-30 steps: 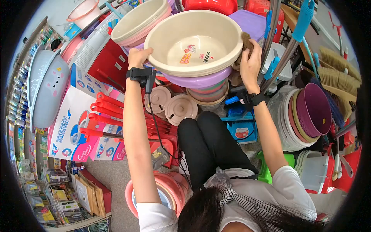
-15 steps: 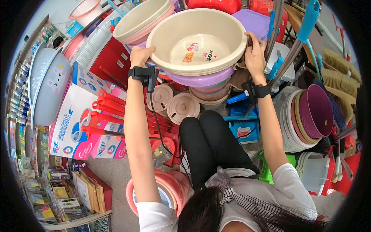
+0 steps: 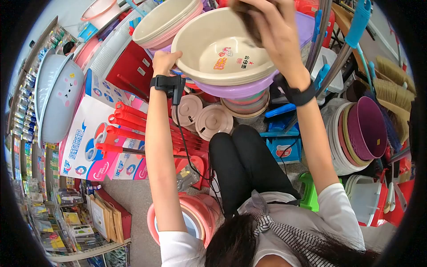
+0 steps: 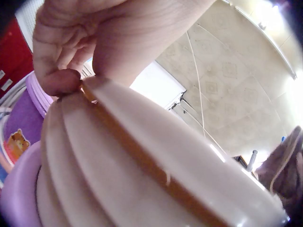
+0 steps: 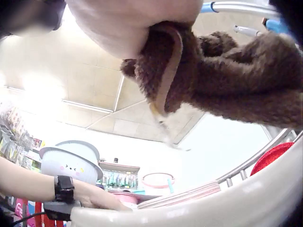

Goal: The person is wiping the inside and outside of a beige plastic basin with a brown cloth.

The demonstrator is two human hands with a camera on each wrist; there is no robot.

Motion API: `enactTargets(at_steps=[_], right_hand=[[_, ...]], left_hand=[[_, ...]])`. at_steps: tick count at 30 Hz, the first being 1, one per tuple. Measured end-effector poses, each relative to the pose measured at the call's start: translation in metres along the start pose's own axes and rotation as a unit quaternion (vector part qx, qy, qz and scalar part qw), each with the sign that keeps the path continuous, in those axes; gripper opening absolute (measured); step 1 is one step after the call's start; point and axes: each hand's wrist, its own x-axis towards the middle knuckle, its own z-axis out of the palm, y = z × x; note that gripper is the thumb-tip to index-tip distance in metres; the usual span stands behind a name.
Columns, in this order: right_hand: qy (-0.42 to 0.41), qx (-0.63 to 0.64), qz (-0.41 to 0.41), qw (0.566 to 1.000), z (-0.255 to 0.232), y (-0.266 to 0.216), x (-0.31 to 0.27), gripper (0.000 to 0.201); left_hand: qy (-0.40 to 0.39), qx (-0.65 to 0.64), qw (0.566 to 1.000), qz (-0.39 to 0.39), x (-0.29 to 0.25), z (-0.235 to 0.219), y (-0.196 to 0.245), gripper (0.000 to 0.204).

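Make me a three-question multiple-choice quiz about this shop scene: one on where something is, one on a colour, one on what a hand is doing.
1. Where is the brown cloth?
A. on the floor
B. over the beige basin
C. on the person's lap

2. What colour is the basin directly under the beige basin?
A. purple
B. green
C. black

3. What is the left hand doing?
A. hanging idle
B. gripping the beige basin's rim
C. holding a broom

Answers: B, the right hand holds the cloth above the basin's far side; A, a purple rim shows beneath; B, its fingers curl over the rim.
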Motion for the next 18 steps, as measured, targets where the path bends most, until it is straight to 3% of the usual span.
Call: enactTargets(at_steps=[1, 4, 5, 8, 10, 11, 13, 14, 16, 18], right_hand=[[-0.138, 0.04, 0.074, 0.987, -0.007, -0.007, 0.005, 0.031], [-0.201, -0.002, 0.076, 0.977, -0.003, -0.017, 0.005, 0.038], [-0.103, -0.044, 0.025, 0.993, 0.002, -0.009, -0.008, 0.027], [-0.167, -0.065, 0.098, 0.979, -0.008, 0.004, -0.036, 0.023], [-0.214, -0.132, 0.235, 0.939, -0.023, 0.007, -0.048, 0.024], [-0.215, -0.133, 0.235, 0.938, -0.028, 0.012, -0.056, 0.024], [-0.237, -0.258, 0.326, 0.878, -0.036, 0.026, -0.074, 0.041], [-0.236, -0.26, 0.325, 0.878, -0.039, 0.033, -0.082, 0.041], [-0.309, -0.211, 0.474, 0.797, -0.045, 0.043, -0.091, 0.052], [-0.322, -0.148, 0.512, 0.782, -0.049, 0.05, -0.097, 0.05]], left_hand=[[0.0, -0.006, 1.0, -0.003, -0.001, 0.0, -0.001, 0.027], [0.008, 0.001, 1.0, -0.003, -0.003, -0.001, -0.002, 0.027], [0.015, 0.014, 1.0, -0.003, -0.003, -0.001, -0.003, 0.027], [0.003, 0.004, 1.0, 0.003, -0.001, -0.003, -0.007, 0.027], [-0.003, -0.002, 1.0, 0.003, -0.001, -0.003, -0.012, 0.027], [-0.001, -0.013, 1.0, 0.003, 0.001, -0.003, -0.014, 0.028], [0.0, -0.026, 1.0, 0.006, 0.002, 0.0, -0.013, 0.029], [-0.002, -0.028, 1.0, 0.011, 0.0, -0.001, -0.011, 0.028], [-0.004, -0.03, 0.999, 0.018, -0.001, -0.001, -0.009, 0.028], [-0.01, -0.015, 1.0, 0.01, -0.002, -0.003, -0.007, 0.027]])
